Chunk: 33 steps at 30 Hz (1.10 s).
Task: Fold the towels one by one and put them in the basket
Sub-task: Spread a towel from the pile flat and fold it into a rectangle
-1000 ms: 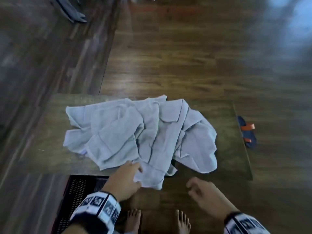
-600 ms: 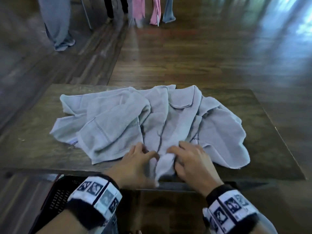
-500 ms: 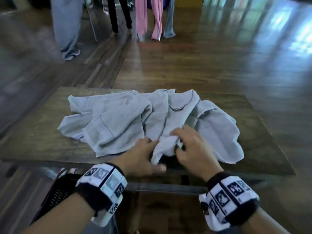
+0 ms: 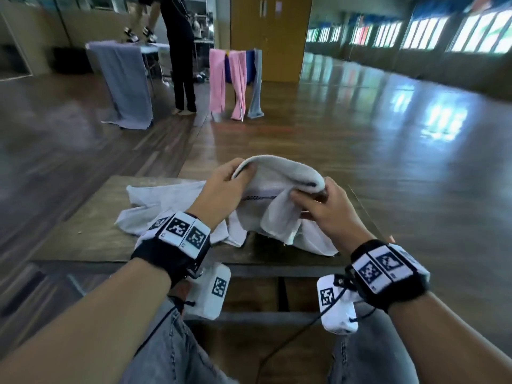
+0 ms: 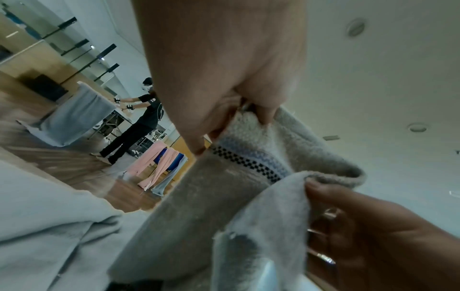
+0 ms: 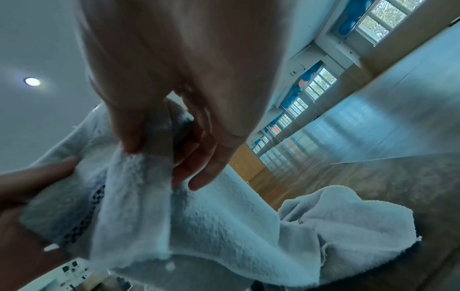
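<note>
A pale grey towel point(image 4: 279, 187) with a dark checked band is lifted above the wooden table point(image 4: 91, 234). My left hand point(image 4: 235, 173) pinches its upper edge at the left. My right hand point(image 4: 304, 198) pinches a fold of the same towel at the right. The left wrist view shows the towel point(image 5: 251, 163) gripped between thumb and fingers. In the right wrist view the towel point(image 6: 139, 189) hangs from my thumb and finger. More grey towels point(image 4: 166, 200) lie crumpled on the table beneath. The basket is out of sight.
Beyond the table a person in black point(image 4: 180, 51) stands at another table draped with a grey cloth point(image 4: 122, 79). A rack with pink and grey towels point(image 4: 235, 79) stands on the wooden floor behind. Windows line the right wall.
Both hands have raised one towel off the pile, from table level to well above it. The head view has tilted upward, and the basket under the table has dropped out of view.
</note>
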Tool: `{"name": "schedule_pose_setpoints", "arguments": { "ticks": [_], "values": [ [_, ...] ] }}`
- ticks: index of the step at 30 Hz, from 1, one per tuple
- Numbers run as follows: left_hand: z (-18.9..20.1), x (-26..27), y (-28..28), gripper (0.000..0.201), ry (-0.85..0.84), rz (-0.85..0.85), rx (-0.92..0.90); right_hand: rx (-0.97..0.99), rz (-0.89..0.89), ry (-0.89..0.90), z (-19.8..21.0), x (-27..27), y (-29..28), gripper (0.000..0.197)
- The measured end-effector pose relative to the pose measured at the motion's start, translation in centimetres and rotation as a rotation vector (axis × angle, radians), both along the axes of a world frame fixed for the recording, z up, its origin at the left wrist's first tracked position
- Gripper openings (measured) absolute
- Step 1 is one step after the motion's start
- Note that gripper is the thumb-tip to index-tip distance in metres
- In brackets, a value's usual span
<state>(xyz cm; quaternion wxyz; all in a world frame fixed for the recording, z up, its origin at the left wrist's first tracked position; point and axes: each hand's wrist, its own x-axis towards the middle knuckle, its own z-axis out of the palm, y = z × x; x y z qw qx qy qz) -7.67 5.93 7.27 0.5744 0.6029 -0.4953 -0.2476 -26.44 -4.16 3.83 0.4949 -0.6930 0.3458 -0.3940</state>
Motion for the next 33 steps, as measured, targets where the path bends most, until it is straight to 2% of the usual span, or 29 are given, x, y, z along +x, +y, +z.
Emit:
{"name": "schedule_pose_setpoints", "arguments": {
  "ticks": [1, 4, 6, 8, 11, 14, 18, 21, 23, 26, 29, 33],
  "values": [
    [0.3, -0.6, 0.3, 0.028, 0.016, -0.001, -0.012, 0.022, 0.024, -0.024, 0.2, 0.0, 0.5, 0.041],
    [0.7, -2.2, 1.1, 0.027, 0.045, -0.023, 0.003, 0.094, 0.158, -0.057, 0.7, 0.1, 2.2, 0.061],
    [0.7, -3.1, 1.5, 0.025, 0.015, -0.062, 0.024, 0.022, 0.212, 0.023, 0.7, 0.1, 3.2, 0.046],
    [0.8, -3.9, 1.9, 0.023, -0.053, -0.099, 0.019, -0.030, 0.155, 0.072, 0.8, -0.1, 4.0, 0.024],
    [0.7, -4.4, 2.5, 0.017, -0.096, -0.155, -0.045, -0.032, 0.044, 0.022, 1.0, -0.6, 4.3, 0.009],
    [-0.5, -4.7, 2.9, 0.032, -0.183, -0.226, 0.016, -0.062, -0.044, -0.062, 2.2, -1.5, 4.4, 0.010],
    [-2.8, -4.6, 2.3, 0.022, -0.333, -0.192, 0.083, -0.094, 0.066, -0.298, 5.6, -2.5, 4.7, 0.007],
    [-3.7, -3.5, 1.4, 0.005, -0.308, -0.148, 0.136, -0.142, 0.035, -0.395, 8.6, -3.0, 2.9, 0.005],
    [-4.2, -2.5, 0.9, 0.019, -0.332, -0.069, 0.189, -0.172, -0.034, -0.348, 9.8, -3.6, 1.2, 0.013],
    [-4.1, -1.3, 0.3, 0.026, -0.336, 0.066, 0.193, -0.148, -0.095, -0.260, 9.4, -4.9, -1.3, 0.024],
    [-3.2, -0.3, -0.4, 0.030, -0.321, 0.143, 0.143, -0.077, -0.181, -0.188, 7.4, -5.7, -3.3, 0.019],
    [-2.5, 0.1, -1.1, 0.029, -0.457, 0.078, 0.195, -0.028, -0.199, -0.021, 4.3, -5.8, -4.7, 0.006]
  ]
}}
